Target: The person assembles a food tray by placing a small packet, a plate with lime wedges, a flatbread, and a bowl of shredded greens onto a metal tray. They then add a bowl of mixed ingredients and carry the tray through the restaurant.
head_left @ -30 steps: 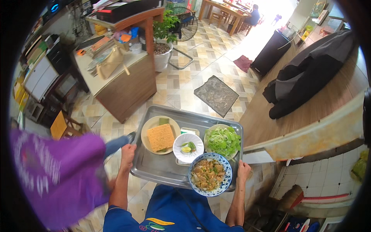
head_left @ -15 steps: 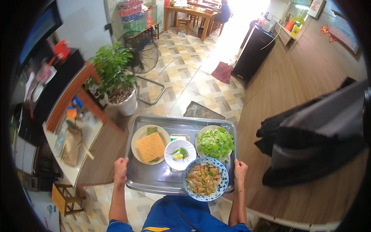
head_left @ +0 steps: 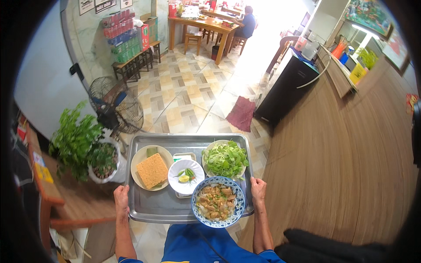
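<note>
Both my hands carry a grey metal tray (head_left: 153, 209) at waist height. My left hand (head_left: 122, 198) is closed around its left edge, and my right hand (head_left: 258, 189) grips the right edge. A cream plate (head_left: 137, 165) at the tray's left bears a square orange-brown cracker (head_left: 152, 171) over a green wrapped piece. In the middle, a small white plate (head_left: 177, 188) holds green chillies and a lime piece. Leafy greens (head_left: 225, 158) fill a plate at the far right. Nearest me, a blue-and-white bowl (head_left: 240, 206) holds meat and noodles with herbs, its near side overhanging the tray's edge.
A potted plant (head_left: 72, 142) and a standing fan (head_left: 116, 105) flank my left. Along the right runs a wood-panelled surface (head_left: 324, 175), with a black cabinet (head_left: 285, 87) beyond. A red mat (head_left: 241, 114) lies on the tiled floor. Ahead, a person (head_left: 248, 22) sits by a wooden table (head_left: 210, 27).
I have moved forward with the tray: the plant, fan and black cabinet are closer, and the dark cloth at the right has slid to the lower edge. My grip is the same.
</note>
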{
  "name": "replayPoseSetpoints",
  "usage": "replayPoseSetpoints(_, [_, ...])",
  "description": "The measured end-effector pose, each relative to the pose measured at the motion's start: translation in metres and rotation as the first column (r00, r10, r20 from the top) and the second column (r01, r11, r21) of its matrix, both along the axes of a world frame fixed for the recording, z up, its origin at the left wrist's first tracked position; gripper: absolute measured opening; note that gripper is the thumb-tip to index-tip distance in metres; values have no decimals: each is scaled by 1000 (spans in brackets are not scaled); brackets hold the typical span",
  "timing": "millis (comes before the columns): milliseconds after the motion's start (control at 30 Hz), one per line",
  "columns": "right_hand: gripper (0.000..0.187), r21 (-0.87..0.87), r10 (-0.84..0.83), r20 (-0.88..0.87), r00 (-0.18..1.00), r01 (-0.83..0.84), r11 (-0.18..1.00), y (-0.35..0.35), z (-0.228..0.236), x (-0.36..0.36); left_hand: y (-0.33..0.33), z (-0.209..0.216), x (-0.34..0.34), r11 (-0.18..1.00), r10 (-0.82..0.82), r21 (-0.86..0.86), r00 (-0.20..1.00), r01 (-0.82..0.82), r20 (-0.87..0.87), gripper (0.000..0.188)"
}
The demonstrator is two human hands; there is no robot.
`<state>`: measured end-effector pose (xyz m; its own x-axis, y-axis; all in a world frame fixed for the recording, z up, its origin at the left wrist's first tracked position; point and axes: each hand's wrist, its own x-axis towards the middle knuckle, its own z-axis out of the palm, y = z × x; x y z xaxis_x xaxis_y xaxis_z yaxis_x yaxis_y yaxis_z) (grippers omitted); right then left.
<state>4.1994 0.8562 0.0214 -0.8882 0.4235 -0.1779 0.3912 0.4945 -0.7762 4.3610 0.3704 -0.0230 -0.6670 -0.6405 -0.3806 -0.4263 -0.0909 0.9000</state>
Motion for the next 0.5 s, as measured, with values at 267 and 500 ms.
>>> replayPoseSetpoints(267, [37, 13, -109, 34, 994, 108, 994, 38, -26, -330, 25, -11, -427, 995, -94, 26, 995, 93, 39, 27])
replayPoseSetpoints(500, [31, -97, -210, 11, 978, 210, 973, 72, -76, -588, 50, -79, -717, 983, -180, 34, 982, 178, 54, 24])
